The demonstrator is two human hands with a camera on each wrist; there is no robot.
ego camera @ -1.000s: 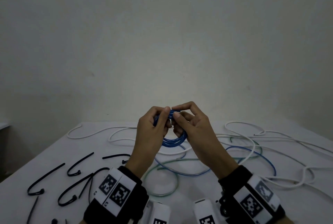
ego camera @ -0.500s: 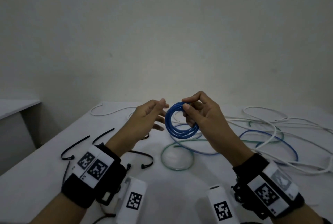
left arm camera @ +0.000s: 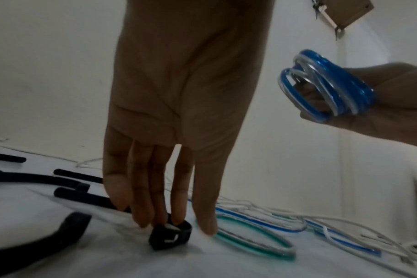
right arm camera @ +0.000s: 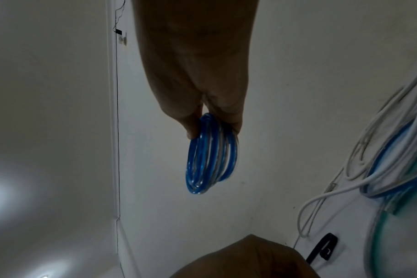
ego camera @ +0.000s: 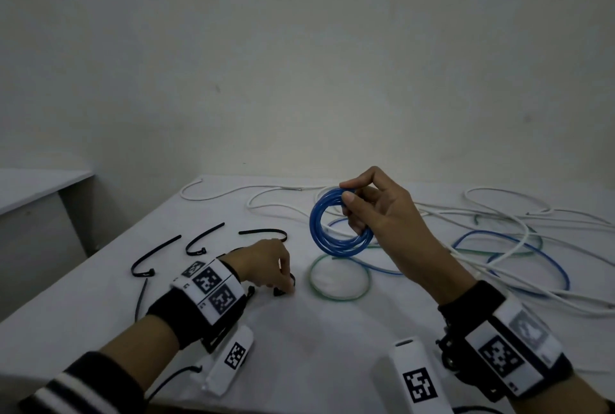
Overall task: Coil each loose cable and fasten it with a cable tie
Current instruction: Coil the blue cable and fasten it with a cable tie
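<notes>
Fingers (left arm camera: 179, 216) on unlabelled black cable tie (left arm camera: 170, 238)

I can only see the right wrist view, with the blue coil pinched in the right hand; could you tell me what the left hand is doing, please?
Observer: The left hand is down at the table, a fingertip touching a black cable tie.
Operator: Is the tie lifted yet?
Observer: No, it lies on the table.
Operator: Where is that relative to my coil?
Observer: Below and left of the blue coil, which the right hand holds in the air.
Operator: Any spare ties?
Observer: Yes, more black ties lie further left.
</notes>
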